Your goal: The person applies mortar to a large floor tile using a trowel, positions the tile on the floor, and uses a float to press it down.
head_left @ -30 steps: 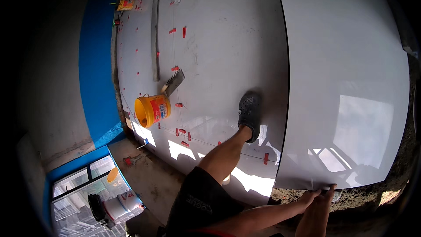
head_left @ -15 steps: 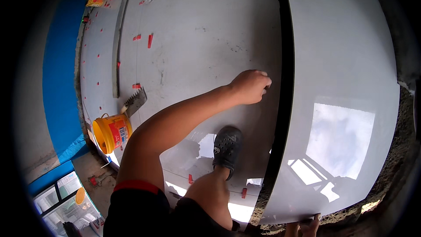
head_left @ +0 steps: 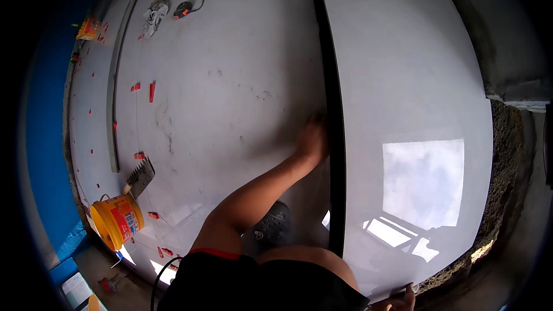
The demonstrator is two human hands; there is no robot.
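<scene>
The pale glossy slab point(head_left: 403, 92) fills the frame's right half, long axis running top to bottom. The right hand point(head_left: 402, 302), at its lower edge, is nearer; the left hand point(head_left: 313, 141), mid-frame, lies left of the dark gap point(head_left: 337, 173). I cannot tell either grip.

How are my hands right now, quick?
Left hand: beside the large grey panel, fingers in shadow; grip can't be told.
Right hand: at the panel's near edge, partly cut off; grip can't be told.
</scene>
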